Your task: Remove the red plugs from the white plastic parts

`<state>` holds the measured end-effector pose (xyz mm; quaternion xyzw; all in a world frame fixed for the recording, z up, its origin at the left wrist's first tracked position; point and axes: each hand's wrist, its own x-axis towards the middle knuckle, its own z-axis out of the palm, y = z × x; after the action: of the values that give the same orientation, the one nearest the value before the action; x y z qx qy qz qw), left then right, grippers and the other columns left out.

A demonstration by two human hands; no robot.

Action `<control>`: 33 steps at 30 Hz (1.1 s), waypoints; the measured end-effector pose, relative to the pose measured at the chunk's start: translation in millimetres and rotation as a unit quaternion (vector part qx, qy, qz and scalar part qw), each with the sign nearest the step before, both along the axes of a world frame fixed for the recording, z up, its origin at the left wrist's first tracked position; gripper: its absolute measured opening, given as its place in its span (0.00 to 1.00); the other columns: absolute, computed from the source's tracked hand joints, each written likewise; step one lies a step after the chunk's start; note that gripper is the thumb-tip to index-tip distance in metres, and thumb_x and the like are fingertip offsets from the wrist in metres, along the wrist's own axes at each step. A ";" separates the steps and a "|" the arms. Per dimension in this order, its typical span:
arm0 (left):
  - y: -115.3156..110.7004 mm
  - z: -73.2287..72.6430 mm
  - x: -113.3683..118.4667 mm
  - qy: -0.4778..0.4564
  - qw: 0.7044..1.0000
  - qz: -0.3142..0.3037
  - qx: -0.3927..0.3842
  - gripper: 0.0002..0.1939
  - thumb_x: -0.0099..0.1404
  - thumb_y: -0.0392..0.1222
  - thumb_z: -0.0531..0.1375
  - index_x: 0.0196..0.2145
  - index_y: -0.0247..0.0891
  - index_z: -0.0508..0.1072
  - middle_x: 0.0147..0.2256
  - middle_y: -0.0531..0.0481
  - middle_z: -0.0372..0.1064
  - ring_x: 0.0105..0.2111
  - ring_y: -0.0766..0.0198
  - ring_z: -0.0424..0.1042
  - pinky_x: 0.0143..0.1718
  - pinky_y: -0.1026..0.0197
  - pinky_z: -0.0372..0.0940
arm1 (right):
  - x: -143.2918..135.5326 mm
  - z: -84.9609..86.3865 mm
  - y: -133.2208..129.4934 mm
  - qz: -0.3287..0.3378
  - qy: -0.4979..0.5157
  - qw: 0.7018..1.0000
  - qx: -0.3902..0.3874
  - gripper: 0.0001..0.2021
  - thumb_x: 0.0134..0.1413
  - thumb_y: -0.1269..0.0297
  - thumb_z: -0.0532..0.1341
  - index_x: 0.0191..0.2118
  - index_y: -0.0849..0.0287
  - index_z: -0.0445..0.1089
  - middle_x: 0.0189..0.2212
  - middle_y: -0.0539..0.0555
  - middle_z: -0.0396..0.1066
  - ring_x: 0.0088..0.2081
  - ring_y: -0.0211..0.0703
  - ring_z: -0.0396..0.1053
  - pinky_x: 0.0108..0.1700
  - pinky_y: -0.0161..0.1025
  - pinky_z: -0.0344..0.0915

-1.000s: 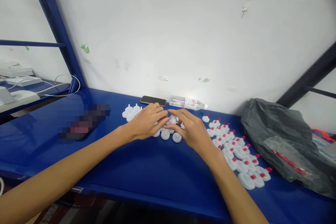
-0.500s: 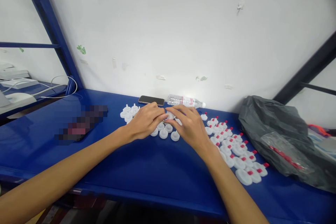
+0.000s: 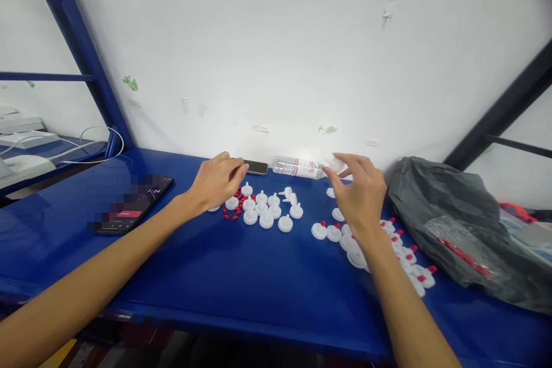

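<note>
My right hand (image 3: 360, 187) is raised near the wall, its thumb and fingers closed on a white round part (image 3: 333, 165) over the bottle's cap end. To the left, my left hand (image 3: 219, 181) hovers over the table with thumb and fingers pressed together; what they hold, if anything, is hidden. Between the hands lie several white round parts with bare spouts (image 3: 266, 219). Small red caps (image 3: 235, 217) are scattered beside them. Under and around my right forearm sit several white parts with red caps on their spouts (image 3: 319, 230).
A clear bottle (image 3: 297, 167) and a dark phone (image 3: 256, 168) lie along the wall. Another phone (image 3: 133, 207) rests on the blue table (image 3: 241, 276) at left. A dark plastic bag (image 3: 457, 213) with a clear packet (image 3: 468, 250) occupies the right side.
My hands have come apart. The right one has moved right and up with a white part; the left has moved left, uncovering the red caps and bare-spouted parts.
</note>
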<state>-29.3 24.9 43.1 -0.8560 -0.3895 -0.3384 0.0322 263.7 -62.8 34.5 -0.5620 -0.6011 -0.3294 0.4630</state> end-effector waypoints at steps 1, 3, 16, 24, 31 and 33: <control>3.8 0.4 -1.9 0.049 0.999 0.006 -0.008 0.16 0.73 0.45 0.51 0.27 0.40 0.63 0.26 0.50 0.63 0.31 0.57 0.66 0.29 0.58 0.52 | -1.0 -0.3 -0.1 0.003 0.002 1.000 -0.005 0.12 0.66 0.56 0.64 0.49 0.55 0.76 0.45 0.56 0.78 0.30 0.43 0.73 0.46 0.48 0.65; 8.2 -0.8 -3.9 0.118 0.992 0.003 -0.041 0.13 0.71 0.43 0.52 0.28 0.41 0.66 0.28 0.47 0.67 0.35 0.54 0.68 0.29 0.58 0.53 | -9.3 -2.8 0.7 0.018 -0.011 1.000 -0.020 0.11 0.66 0.58 0.64 0.50 0.55 0.76 0.45 0.56 0.78 0.31 0.42 0.73 0.47 0.47 0.64; 0.8 -0.1 -0.8 0.056 0.992 -0.109 -0.032 0.17 0.78 0.49 0.48 0.44 0.39 0.74 0.41 0.47 0.76 0.42 0.55 0.72 0.43 0.54 0.64 | -40.8 -15.5 2.9 0.149 -0.089 0.976 -0.132 0.18 0.66 0.62 0.65 0.59 0.56 0.68 0.45 0.56 0.79 0.42 0.49 0.75 0.51 0.48 0.64; -19.4 -12.7 18.2 -0.014 0.967 -0.250 0.053 0.09 0.75 0.42 0.57 0.48 0.38 0.75 0.41 0.46 0.79 0.42 0.59 0.75 0.44 0.57 0.69 | -62.5 -17.5 -2.6 0.233 -0.099 0.953 -0.167 0.22 0.66 0.59 0.65 0.61 0.56 0.65 0.46 0.55 0.79 0.42 0.49 0.76 0.50 0.45 0.65; 0.7 -15.5 10.8 -0.027 0.978 -0.162 0.125 0.10 0.75 0.40 0.58 0.46 0.37 0.79 0.42 0.44 0.79 0.41 0.58 0.76 0.40 0.57 0.70 | -61.1 -12.7 -5.5 0.218 -0.024 0.963 -0.153 0.19 0.70 0.62 0.60 0.63 0.53 0.62 0.49 0.53 0.77 0.38 0.43 0.74 0.51 0.44 0.65; 9.0 -17.4 6.4 -0.010 0.981 -0.144 0.126 0.11 0.75 0.39 0.57 0.46 0.37 0.80 0.42 0.44 0.79 0.42 0.57 0.76 0.40 0.56 0.70 | -60.9 -11.5 -5.6 0.218 -0.020 0.964 -0.149 0.16 0.71 0.65 0.57 0.62 0.53 0.63 0.48 0.53 0.77 0.38 0.43 0.74 0.51 0.45 0.66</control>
<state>-23.0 33.9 25.6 -0.8888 -0.2166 -0.3943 0.0873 202.8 -68.4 23.1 -0.4737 -0.7604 -0.1382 0.4222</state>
